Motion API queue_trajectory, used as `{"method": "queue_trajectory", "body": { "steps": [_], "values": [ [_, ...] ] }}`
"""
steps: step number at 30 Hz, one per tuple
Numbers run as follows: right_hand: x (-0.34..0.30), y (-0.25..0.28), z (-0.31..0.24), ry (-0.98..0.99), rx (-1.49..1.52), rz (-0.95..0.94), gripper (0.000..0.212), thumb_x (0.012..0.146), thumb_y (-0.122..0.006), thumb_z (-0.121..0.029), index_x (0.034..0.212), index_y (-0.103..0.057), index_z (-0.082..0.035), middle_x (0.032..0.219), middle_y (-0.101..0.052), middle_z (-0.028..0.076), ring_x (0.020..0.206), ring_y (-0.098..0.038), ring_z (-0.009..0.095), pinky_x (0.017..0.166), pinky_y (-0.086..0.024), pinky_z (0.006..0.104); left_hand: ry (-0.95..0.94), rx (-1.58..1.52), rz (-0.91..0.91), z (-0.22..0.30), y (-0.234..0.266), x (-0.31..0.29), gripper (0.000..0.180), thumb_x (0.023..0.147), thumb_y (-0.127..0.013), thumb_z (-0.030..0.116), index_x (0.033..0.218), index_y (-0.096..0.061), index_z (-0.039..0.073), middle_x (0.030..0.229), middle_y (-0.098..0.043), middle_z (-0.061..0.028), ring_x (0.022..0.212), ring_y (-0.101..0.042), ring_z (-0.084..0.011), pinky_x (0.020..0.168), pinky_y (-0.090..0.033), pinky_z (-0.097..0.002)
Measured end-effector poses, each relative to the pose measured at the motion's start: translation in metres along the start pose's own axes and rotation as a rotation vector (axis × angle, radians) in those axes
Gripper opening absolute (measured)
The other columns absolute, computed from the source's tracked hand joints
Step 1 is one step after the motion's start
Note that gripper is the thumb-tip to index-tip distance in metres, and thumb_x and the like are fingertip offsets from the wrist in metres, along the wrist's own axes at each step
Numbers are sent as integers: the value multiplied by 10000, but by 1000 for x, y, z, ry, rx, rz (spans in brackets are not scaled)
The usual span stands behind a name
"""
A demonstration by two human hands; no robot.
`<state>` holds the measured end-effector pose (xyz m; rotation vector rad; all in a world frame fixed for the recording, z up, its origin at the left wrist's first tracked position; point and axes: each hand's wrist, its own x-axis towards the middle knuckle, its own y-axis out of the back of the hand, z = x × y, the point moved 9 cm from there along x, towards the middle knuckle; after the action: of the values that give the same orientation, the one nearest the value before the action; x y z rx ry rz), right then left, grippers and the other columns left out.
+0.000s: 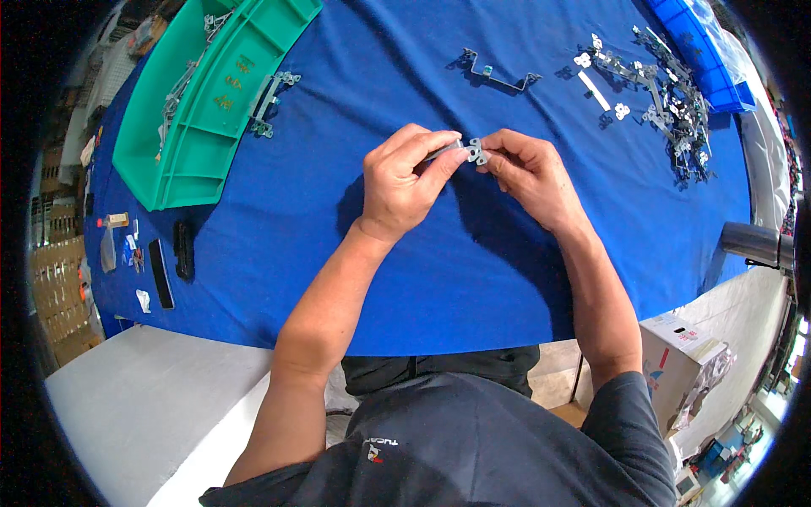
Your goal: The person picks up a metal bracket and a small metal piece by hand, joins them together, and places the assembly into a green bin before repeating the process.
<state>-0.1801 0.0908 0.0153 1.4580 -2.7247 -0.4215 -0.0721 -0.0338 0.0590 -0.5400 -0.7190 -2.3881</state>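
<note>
Where the two hands meet: a small grey metal bracket (476, 153) is held above the middle of the blue-covered worktop (253, 262); whether it is one piece or two, I cannot tell.
Left hand (399, 182): thumb and forefinger pinch the bracket from its left side, the other fingers curled.
Right hand (534, 180): thumb and fingertips grasp the bracket's right side.
Far-left corner: a green bin (196, 188) with metal parts (175, 101) inside; a hinged piece (269, 105) lies just beside its right wall.
Toward the far edge: a bent strip (505, 82) lies apart from the rest.
Far-right corner: a heap of metal pieces (678, 110) spreads beside a blue tray (699, 61).
Left edge: a flat black slab (160, 275) lies near a black object (183, 250).
Right edge: a dark grey cylinder (754, 242).
</note>
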Motion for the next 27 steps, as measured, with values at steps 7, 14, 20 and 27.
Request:
{"method": "queue_trajectory", "body": {
  "steps": [7,14,20,27],
  "values": [
    [-1,-4,0,-41,31,-16,143,982,-635,-137,1020,-684,-8,724,-614,-7,622,-528,61,528,-439,246,-31,-27,25,-1,0,0,159,837,-804,99,955,-745,10,789,-688,-80,622,-628,-140,546,-489,-270],
    [-1,0,3,-44,23,21,147,994,-612,-146,1040,-680,-23,686,-583,-3,584,-534,61,497,-439,246,-15,-14,-10,1,-2,-1,165,829,-809,96,956,-744,11,794,-691,-84,623,-633,-150,548,-498,-282],
    [1,-1,7,-9,69,14,171,1001,-585,-136,1067,-671,-3,739,-610,14,625,-561,72,548,-479,251,-57,-15,23,5,0,0,154,819,-812,88,933,-744,10,789,-692,-86,628,-642,-163,551,-504,-287],
    [3,-5,-4,56,333,-9,189,1015,-578,-136,1094,-647,22,860,-644,32,704,-586,83,645,-517,259,-30,-28,-16,0,-6,0,151,814,-812,90,927,-747,17,790,-698,-94,650,-667,-190,573,-520,-305]
  ]
}}
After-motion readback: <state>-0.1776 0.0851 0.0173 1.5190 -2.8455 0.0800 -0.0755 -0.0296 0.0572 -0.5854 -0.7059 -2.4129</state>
